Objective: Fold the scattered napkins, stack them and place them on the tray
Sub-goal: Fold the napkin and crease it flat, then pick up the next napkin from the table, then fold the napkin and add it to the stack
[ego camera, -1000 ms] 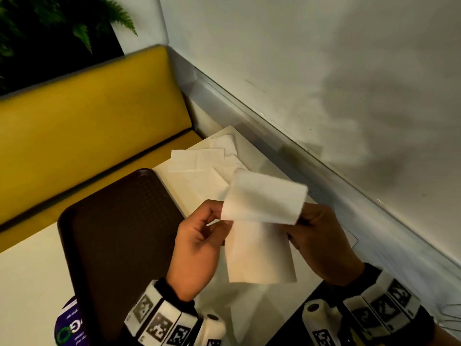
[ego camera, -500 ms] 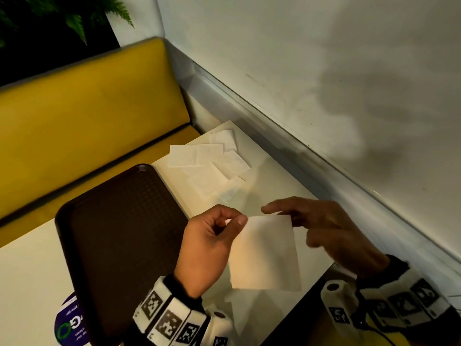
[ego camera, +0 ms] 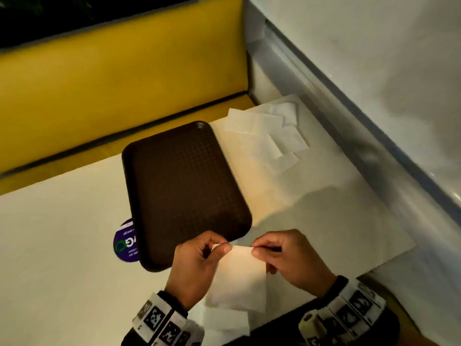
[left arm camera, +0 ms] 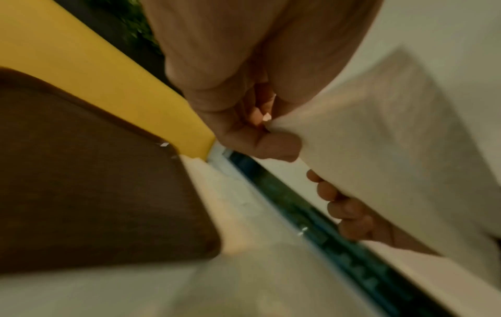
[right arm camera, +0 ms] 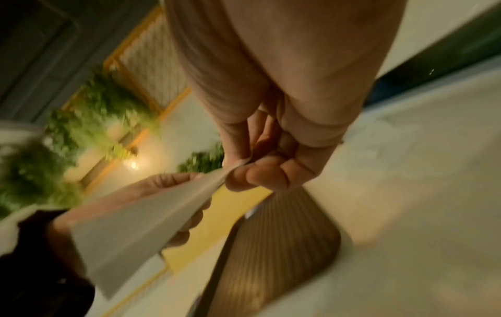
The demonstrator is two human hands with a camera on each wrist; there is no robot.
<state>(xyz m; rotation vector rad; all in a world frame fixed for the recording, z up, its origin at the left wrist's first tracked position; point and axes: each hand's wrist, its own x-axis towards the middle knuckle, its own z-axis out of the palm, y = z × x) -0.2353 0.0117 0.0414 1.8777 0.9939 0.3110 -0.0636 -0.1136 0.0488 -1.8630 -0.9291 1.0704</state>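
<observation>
I hold a folded white napkin point(ego camera: 239, 275) up over the table's near edge. My left hand point(ego camera: 199, 260) pinches its top left corner between thumb and forefinger, and my right hand point(ego camera: 287, 258) pinches the top right corner. The left wrist view shows the napkin point(left arm camera: 379, 150) hanging from my left hand point(left arm camera: 260, 128); the right wrist view shows the napkin point(right arm camera: 141, 231) edge-on at my right hand point(right arm camera: 244, 169). The dark brown tray point(ego camera: 184, 186) lies empty just beyond my hands. Several white napkins point(ego camera: 272, 136) lie scattered at the table's far right corner. More white napkins point(ego camera: 224, 320) lie below the held one.
A purple round sticker point(ego camera: 124, 243) peeks from under the tray's left rim. A yellow bench point(ego camera: 112, 83) runs behind the table point(ego camera: 62, 245). A grey wall ledge point(ego camera: 374, 146) borders the right side.
The napkin's top half came down into a fold. My right hand let go, then took the top right corner again. Both hands moved nearer, and the view tilted down.
</observation>
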